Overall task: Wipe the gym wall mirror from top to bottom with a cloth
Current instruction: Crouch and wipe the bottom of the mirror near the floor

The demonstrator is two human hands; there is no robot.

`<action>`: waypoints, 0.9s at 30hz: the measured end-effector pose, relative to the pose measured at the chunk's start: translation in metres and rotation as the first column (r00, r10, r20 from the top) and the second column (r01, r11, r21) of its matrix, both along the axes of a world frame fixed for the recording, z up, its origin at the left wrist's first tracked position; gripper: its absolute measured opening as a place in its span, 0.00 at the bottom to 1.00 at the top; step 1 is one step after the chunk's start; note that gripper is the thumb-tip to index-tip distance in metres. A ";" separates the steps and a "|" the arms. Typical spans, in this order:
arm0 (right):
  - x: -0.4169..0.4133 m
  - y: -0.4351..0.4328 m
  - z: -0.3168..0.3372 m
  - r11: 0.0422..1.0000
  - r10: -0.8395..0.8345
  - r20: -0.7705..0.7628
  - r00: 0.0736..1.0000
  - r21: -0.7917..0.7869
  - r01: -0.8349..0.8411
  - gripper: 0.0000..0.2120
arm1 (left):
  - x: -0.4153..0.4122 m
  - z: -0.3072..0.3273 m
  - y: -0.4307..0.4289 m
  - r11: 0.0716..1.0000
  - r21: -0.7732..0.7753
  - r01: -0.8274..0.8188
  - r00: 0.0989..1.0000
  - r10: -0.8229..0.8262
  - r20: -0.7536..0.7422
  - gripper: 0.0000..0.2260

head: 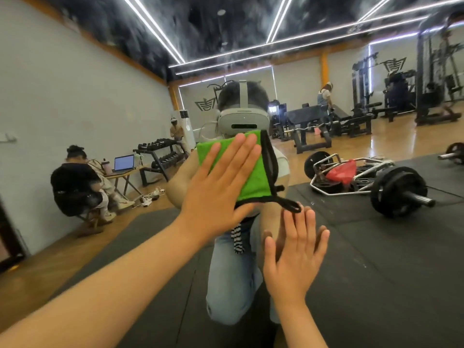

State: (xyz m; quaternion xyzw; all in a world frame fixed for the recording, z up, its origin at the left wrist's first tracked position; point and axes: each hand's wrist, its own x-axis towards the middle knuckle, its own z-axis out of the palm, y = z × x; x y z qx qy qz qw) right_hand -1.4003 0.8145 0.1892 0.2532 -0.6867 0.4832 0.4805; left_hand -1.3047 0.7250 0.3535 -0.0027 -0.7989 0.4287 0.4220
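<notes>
Green cloth (254, 178) beneath flat left grip (216, 192), against mirror (376, 259)

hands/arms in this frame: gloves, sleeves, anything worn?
Nothing worn that shows. The left hand and right hand have no gloves, and no rings are visible. The left forearm and right forearm are uncovered to the frame edge: no sleeve cuff, watch, wristband or markings in view.

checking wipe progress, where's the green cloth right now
In the head view the green cloth is centre frame, pressed flat to the mirror under the left hand, just above the right hand.
</notes>
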 end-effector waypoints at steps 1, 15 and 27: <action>0.000 0.000 0.000 1.000 -0.003 0.001 1.000 -0.003 0.003 0.26 | 0.004 0.013 -0.005 0.998 -0.057 -0.008 0.999 0.010 0.031 0.35; -0.001 0.000 0.000 1.000 -0.027 -0.011 1.000 0.005 0.027 0.26 | 0.017 0.066 -0.017 0.977 -0.208 -0.050 0.995 0.066 0.075 0.33; 0.020 -0.001 0.027 0.984 0.162 0.008 0.987 -0.080 -0.161 0.25 | 0.036 0.032 -0.039 0.986 -0.166 0.025 0.994 -0.007 0.109 0.30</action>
